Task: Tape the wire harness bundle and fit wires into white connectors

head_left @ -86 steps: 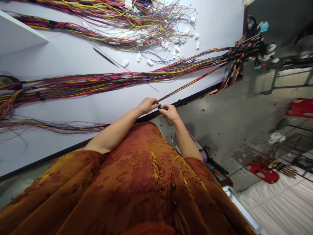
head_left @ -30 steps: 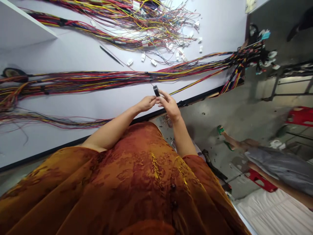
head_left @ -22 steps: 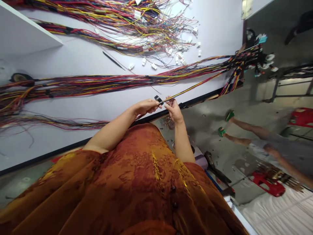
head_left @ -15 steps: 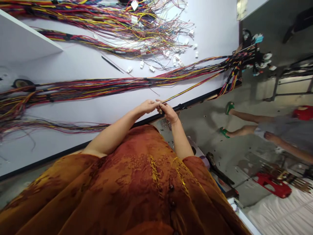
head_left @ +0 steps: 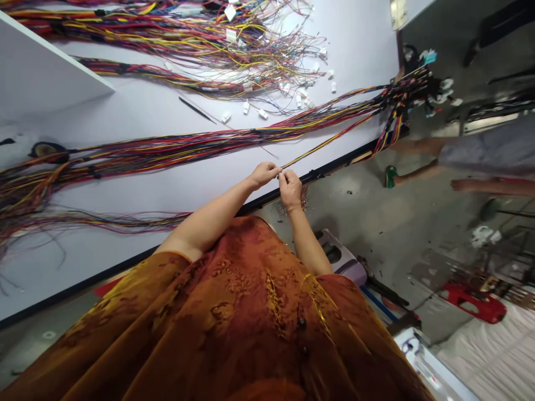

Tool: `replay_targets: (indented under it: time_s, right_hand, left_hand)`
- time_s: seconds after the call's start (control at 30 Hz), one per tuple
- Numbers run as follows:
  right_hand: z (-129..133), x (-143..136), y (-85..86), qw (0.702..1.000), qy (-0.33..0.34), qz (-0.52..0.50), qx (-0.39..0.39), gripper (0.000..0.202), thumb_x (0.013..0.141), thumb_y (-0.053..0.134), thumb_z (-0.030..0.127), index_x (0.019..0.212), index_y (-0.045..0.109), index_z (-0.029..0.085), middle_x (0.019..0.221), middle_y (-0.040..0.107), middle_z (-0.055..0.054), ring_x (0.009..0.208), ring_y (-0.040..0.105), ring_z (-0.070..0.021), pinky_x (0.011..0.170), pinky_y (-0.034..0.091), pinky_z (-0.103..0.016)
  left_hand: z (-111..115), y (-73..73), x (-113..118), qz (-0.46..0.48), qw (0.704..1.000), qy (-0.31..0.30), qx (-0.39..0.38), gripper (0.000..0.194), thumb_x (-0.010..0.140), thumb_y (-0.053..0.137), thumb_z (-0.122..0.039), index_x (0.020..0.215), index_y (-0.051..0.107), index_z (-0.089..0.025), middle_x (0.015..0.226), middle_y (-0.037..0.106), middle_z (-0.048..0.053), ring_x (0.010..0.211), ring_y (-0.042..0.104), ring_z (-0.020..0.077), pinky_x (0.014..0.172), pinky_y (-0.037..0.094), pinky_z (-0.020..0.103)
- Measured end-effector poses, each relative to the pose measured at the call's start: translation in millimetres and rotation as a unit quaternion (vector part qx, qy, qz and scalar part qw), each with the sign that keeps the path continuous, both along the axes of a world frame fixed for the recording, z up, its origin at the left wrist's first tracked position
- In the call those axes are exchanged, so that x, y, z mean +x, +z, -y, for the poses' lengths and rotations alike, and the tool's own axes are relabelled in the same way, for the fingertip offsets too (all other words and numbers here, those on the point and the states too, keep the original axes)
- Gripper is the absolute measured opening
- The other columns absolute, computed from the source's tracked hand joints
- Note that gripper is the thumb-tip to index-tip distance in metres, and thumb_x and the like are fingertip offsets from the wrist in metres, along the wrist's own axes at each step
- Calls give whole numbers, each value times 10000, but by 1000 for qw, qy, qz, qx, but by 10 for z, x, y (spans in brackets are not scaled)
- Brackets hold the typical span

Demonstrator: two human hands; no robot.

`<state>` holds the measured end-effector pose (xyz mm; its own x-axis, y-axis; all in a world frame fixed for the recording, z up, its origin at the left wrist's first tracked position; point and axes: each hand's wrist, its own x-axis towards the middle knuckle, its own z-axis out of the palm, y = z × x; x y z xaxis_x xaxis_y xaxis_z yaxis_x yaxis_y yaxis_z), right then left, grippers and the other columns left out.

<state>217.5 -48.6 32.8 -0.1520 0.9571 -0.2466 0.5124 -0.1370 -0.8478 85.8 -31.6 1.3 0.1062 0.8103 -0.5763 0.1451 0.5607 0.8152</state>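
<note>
A thin branch of red and yellow wires (head_left: 321,143) slants down from the harness bundle (head_left: 188,146) to my fingertips. My left hand (head_left: 264,173) pinches this branch at its near end. Right beside it, my right hand (head_left: 290,188) has its thumb and fingers pressed together at the same spot; what lies between them is too small to make out. Both hands are above the table's dark front edge. The long harness bundle runs across the white table (head_left: 167,122) behind them.
Loose wires with white connectors (head_left: 262,114) spread at the back. A black stick-like piece (head_left: 195,108) lies nearby. A white panel (head_left: 50,67) juts in at the left. To the right, a person (head_left: 485,147) is on the floor side, near a red stool (head_left: 474,301).
My hands have drawn closer together at the wire end, and the right hand has turned more upright. The person at the right has moved. The view has shifted slightly.
</note>
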Motion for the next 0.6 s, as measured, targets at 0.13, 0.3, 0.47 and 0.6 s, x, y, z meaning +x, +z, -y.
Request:
replay_targets:
  time_s: [0.13,0.3,0.47,0.6]
  right_hand:
    - [476,-168,309,989,136,-26,41,287,944,478,361,697,457,215,724,485,5,737,470,-140,761,403,-280]
    - [724,-246,57,991,94,92,-28,257,954,424,383,766,478,217,824,555,-37,838,521,-183,865,433,-331]
    - [320,-312,-457,965,102,226,-81,323,825,673,454,943,554,178,1101,606,-172,1127,510,-312,1073,349,-513]
    - [153,-339,-526,990,71,121,-29,350,833,643,344,1121,550,171,1392,498,-196,1382,355,-307,1206,201,-525]
  left_hand:
    - [-80,-35,-101,-55,998,33,-21,198,811,574,-292,672,590,-153,591,516,-9,593,424,128,633,358,268]
    - [-142,62,-220,-63,996,-60,5,158,765,640,-179,912,687,-144,628,538,-21,572,427,124,624,347,268]
    - [-131,7,-149,-179,982,-30,54,297,887,575,-374,843,741,-131,747,673,58,744,591,192,697,385,287]
    - [92,-19,-448,-143,989,1,49,506,975,376,-405,800,745,-107,758,707,71,796,628,188,753,416,260]
